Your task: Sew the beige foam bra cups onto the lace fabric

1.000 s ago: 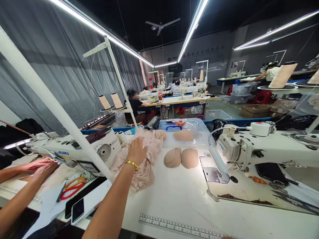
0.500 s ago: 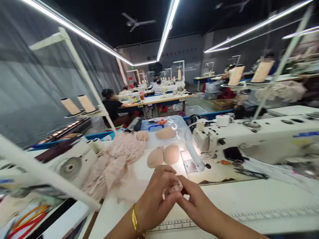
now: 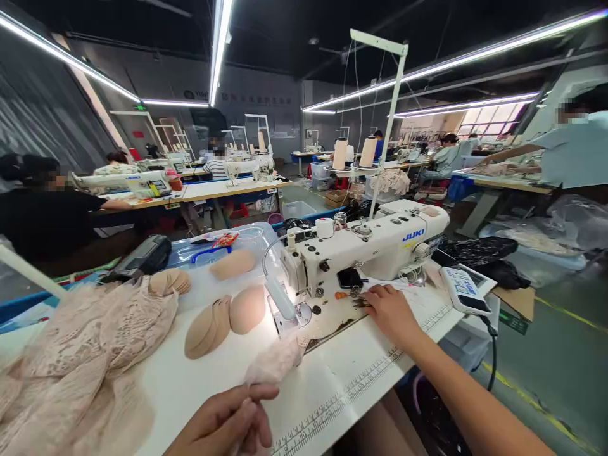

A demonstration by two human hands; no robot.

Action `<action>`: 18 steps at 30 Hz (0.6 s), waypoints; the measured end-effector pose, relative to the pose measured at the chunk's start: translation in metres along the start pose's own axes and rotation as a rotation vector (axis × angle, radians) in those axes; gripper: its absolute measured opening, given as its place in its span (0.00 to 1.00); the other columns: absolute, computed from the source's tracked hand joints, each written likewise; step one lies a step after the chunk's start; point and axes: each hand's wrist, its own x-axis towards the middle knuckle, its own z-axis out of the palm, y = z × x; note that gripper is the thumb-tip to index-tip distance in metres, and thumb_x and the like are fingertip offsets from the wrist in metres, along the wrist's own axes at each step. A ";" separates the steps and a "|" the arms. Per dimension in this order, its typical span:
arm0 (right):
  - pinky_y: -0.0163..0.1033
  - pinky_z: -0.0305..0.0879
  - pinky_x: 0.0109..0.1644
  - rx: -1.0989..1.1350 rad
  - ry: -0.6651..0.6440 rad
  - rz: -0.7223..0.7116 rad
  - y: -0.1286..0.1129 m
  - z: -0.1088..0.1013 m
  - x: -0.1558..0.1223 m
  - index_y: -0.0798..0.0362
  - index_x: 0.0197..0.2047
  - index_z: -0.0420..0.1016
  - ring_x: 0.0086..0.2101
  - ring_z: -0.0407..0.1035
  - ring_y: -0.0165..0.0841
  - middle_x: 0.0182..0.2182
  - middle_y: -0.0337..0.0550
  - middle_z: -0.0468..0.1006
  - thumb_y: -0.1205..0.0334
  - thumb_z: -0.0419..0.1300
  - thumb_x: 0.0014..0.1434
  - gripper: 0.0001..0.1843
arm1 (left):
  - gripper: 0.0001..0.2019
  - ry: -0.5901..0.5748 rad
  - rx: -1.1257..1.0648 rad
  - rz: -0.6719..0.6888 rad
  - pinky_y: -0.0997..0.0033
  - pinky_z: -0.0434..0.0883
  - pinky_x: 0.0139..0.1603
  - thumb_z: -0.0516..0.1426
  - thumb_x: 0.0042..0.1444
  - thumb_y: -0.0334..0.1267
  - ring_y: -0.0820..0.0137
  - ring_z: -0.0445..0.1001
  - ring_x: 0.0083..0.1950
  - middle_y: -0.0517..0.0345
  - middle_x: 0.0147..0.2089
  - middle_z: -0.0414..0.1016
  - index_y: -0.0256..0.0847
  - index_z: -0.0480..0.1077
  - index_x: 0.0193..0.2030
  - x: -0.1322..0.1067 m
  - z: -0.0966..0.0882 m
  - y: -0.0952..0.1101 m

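Note:
My left hand [image 3: 232, 415] is at the table's front, its fingers curled together on a sheer pale-pink lace piece [image 3: 275, 361]. The piece stretches from the fingers toward the sewing machine's needle plate. Farther right, my right hand [image 3: 392, 313] rests on the machine bed, fingertips closed over dark thread snips [image 3: 360, 303] that are partly hidden. Beside them lies a small orange-handled tool [image 3: 341, 295]. A white sewing machine [image 3: 365, 247] stands just behind, its lamp lit. Beige moulded cups [image 3: 209, 329] lie stacked left of the needle area, with another cup [image 3: 247, 309] against them.
Pink lace fabric [image 3: 95, 348] is heaped at the left. A clear plastic lid [image 3: 259, 244] lies behind the cups, holding another beige pad [image 3: 232, 264]. A ruler strip [image 3: 351, 380] runs along the front edge. A control panel [image 3: 465, 290] sits right. Other people work at machines beyond.
The view has swung right. My hands, together over a small pale piece before, have parted; the right has moved to the snips, while the left stays in front with the lace piece.

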 end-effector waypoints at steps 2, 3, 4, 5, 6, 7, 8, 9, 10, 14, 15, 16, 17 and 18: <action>0.51 0.67 0.46 -0.008 -0.031 -0.038 0.020 0.003 -0.004 0.54 0.41 0.79 0.44 0.72 0.50 0.41 0.56 0.82 0.74 0.54 0.64 0.13 | 0.34 -0.064 0.059 -0.004 0.62 0.70 0.45 0.61 0.60 0.65 0.63 0.74 0.37 0.51 0.35 0.82 0.39 0.73 0.60 0.006 0.015 0.012; 0.51 0.66 0.46 0.001 -0.035 -0.064 0.023 0.005 -0.007 0.54 0.40 0.79 0.43 0.72 0.49 0.40 0.56 0.81 0.74 0.52 0.65 0.14 | 0.35 -0.090 0.064 -0.011 0.62 0.70 0.45 0.62 0.60 0.63 0.64 0.74 0.37 0.50 0.36 0.83 0.37 0.71 0.63 0.011 0.021 0.017; 0.50 0.67 0.45 0.035 -0.030 -0.089 0.020 0.005 -0.009 0.54 0.40 0.78 0.42 0.73 0.49 0.39 0.56 0.81 0.72 0.50 0.66 0.14 | 0.37 -0.106 0.048 -0.011 0.62 0.70 0.44 0.62 0.60 0.62 0.64 0.75 0.36 0.49 0.36 0.83 0.35 0.67 0.66 0.016 0.026 0.021; 0.49 0.68 0.44 0.099 -0.023 -0.117 0.012 0.005 -0.012 0.54 0.41 0.76 0.40 0.73 0.47 0.38 0.55 0.81 0.70 0.49 0.68 0.14 | 0.39 -0.125 0.031 -0.011 0.63 0.70 0.44 0.63 0.60 0.62 0.65 0.75 0.35 0.48 0.36 0.84 0.33 0.65 0.67 0.021 0.030 0.024; 0.46 0.69 0.42 0.189 -0.010 -0.144 0.001 0.002 -0.016 0.54 0.43 0.75 0.37 0.74 0.44 0.37 0.53 0.80 0.68 0.47 0.70 0.14 | 0.41 -0.134 0.008 -0.009 0.64 0.70 0.43 0.64 0.59 0.61 0.65 0.75 0.34 0.47 0.36 0.84 0.32 0.62 0.68 0.025 0.033 0.026; 0.43 0.69 0.39 0.305 -0.020 -0.174 -0.015 -0.003 -0.019 0.54 0.47 0.73 0.35 0.74 0.41 0.36 0.50 0.79 0.66 0.46 0.72 0.14 | 0.43 -0.142 -0.011 -0.007 0.64 0.70 0.42 0.64 0.58 0.61 0.66 0.76 0.34 0.47 0.35 0.84 0.31 0.60 0.69 0.029 0.034 0.027; 0.40 0.69 0.38 0.421 -0.041 -0.227 -0.032 -0.009 -0.023 0.53 0.50 0.71 0.33 0.74 0.38 0.35 0.47 0.78 0.65 0.44 0.73 0.14 | 0.43 -0.146 -0.023 -0.005 0.65 0.70 0.41 0.64 0.58 0.60 0.66 0.76 0.34 0.47 0.35 0.84 0.31 0.59 0.69 0.033 0.036 0.027; 0.39 0.69 0.38 0.487 -0.057 -0.280 -0.051 -0.016 -0.026 0.52 0.52 0.69 0.34 0.74 0.37 0.35 0.45 0.78 0.65 0.44 0.74 0.14 | 0.42 -0.147 -0.031 -0.004 0.65 0.69 0.41 0.64 0.59 0.58 0.66 0.76 0.33 0.47 0.36 0.84 0.31 0.58 0.69 0.035 0.036 0.027; 0.38 0.69 0.39 0.508 -0.086 -0.334 -0.070 -0.023 -0.029 0.50 0.53 0.69 0.35 0.74 0.37 0.37 0.45 0.78 0.63 0.46 0.75 0.12 | 0.41 -0.145 -0.039 -0.002 0.65 0.69 0.41 0.64 0.60 0.57 0.67 0.76 0.33 0.47 0.36 0.84 0.32 0.57 0.69 0.037 0.037 0.026; 0.39 0.61 0.33 0.327 0.002 -0.513 -0.129 -0.034 -0.029 0.49 0.39 0.71 0.30 0.70 0.36 0.30 0.40 0.74 0.62 0.51 0.75 0.11 | 0.37 -0.144 -0.070 0.009 0.66 0.70 0.40 0.65 0.60 0.54 0.66 0.78 0.33 0.48 0.35 0.84 0.34 0.60 0.67 0.042 0.044 0.025; 0.39 0.61 0.34 0.292 0.034 -0.539 -0.138 -0.033 -0.028 0.49 0.38 0.71 0.29 0.70 0.36 0.29 0.40 0.75 0.64 0.51 0.74 0.12 | 0.36 -0.149 -0.074 0.008 0.66 0.70 0.40 0.65 0.60 0.55 0.66 0.78 0.33 0.49 0.34 0.84 0.34 0.61 0.66 0.043 0.047 0.025; 0.40 0.61 0.35 0.271 0.053 -0.562 -0.146 -0.031 -0.027 0.50 0.39 0.71 0.30 0.70 0.36 0.30 0.41 0.75 0.66 0.51 0.74 0.11 | 0.36 -0.157 -0.072 0.008 0.66 0.70 0.39 0.65 0.59 0.55 0.65 0.78 0.33 0.49 0.34 0.83 0.34 0.61 0.65 0.043 0.049 0.025; 0.40 0.61 0.35 0.260 0.061 -0.581 -0.151 -0.029 -0.026 0.50 0.40 0.71 0.30 0.70 0.36 0.30 0.41 0.75 0.67 0.51 0.73 0.11 | 0.37 -0.168 -0.063 0.003 0.66 0.70 0.38 0.65 0.58 0.57 0.66 0.78 0.32 0.50 0.33 0.83 0.34 0.62 0.65 0.043 0.051 0.025; 0.40 0.61 0.35 0.255 0.061 -0.593 -0.154 -0.027 -0.026 0.50 0.39 0.71 0.30 0.70 0.36 0.30 0.41 0.75 0.67 0.50 0.73 0.11 | 0.38 -0.183 -0.044 -0.004 0.67 0.69 0.36 0.65 0.57 0.58 0.66 0.76 0.30 0.51 0.32 0.82 0.34 0.62 0.65 0.041 0.050 0.026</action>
